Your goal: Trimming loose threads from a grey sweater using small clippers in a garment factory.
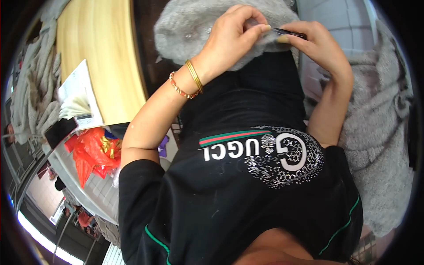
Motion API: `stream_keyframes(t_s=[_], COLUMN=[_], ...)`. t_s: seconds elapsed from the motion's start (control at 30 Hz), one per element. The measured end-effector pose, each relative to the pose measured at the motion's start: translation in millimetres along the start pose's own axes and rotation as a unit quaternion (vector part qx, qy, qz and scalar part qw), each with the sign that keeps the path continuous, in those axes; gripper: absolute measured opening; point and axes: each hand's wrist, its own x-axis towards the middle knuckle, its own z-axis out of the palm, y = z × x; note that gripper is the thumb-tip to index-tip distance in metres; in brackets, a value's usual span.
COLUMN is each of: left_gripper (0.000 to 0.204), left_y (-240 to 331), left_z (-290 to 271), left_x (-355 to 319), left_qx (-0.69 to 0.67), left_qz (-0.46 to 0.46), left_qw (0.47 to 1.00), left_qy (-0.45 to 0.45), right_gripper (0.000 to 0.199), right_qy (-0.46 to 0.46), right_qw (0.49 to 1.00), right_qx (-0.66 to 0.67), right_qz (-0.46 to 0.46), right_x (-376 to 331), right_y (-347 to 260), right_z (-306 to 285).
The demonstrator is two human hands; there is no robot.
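A fluffy grey knitted piece lies over my lap at the top of the view. My left hand, with gold bangles and a beaded bracelet at its wrist, pinches the knit between thumb and forefinger. From the right, my right hand grips a slim black tool, whose thin pale tip points at my left fingertips. Its exact kind is too small to make out. The two hands are close together, and the spot where tip and knit meet is partly hidden by the left fingers.
To the left stands a light wooden table with an open notebook and a dark phone at its edge. Below are red plastic bags. More grey knitwear hangs at the right, and further knitwear lies far left.
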Motion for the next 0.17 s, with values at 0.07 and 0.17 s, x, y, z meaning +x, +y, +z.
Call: stream_keyframes(t_s=[0.07, 0.17], left_gripper=[0.029, 0.077], left_y=[8, 34], left_z=[-35, -86], left_x=[9, 7], left_qx=[0.124, 0.388], left_qz=[0.168, 0.062], left_qw=[0.975, 0.912], left_qy=[0.082, 0.117], right_gripper=[0.033, 0.036], right_qy=[0.023, 0.08], right_qw=[0.999, 0.99], right_qx=[0.025, 0.092], right_qz=[0.016, 0.07], right_x=[0, -1], right_y=[-3, 7], right_z=[-4, -12])
